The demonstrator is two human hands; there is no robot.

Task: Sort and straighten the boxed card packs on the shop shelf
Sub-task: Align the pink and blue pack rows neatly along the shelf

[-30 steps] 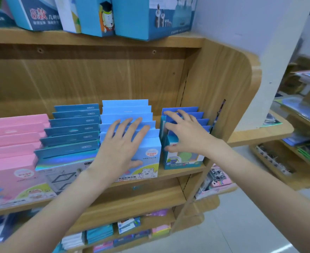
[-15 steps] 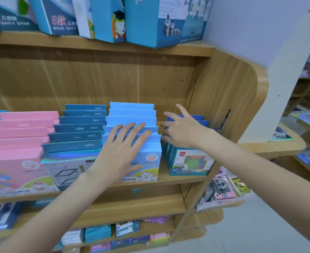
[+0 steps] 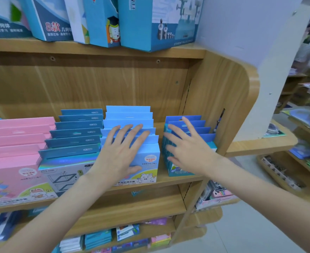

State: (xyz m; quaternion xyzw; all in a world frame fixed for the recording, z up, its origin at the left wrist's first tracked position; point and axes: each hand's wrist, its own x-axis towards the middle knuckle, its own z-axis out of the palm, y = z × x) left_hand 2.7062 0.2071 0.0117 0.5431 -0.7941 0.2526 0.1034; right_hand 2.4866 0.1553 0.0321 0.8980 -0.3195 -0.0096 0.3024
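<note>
Wooden shop shelf (image 3: 178, 179) carries four rows of boxed packs: pink (image 3: 13, 143), teal (image 3: 73, 136), light-blue (image 3: 132, 125) and dark-blue (image 3: 188, 128). Left hand (image 3: 121, 152) lies flat, fingers spread, on the light-blue row; right hand (image 3: 188, 150) spreads over the dark-blue row. Pale floor (image 3: 251, 234) lies beyond.

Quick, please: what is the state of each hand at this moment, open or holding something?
Left hand: open, fingers spread flat on the light blue card packs.
Right hand: open, fingers spread over the dark blue card packs.
</note>
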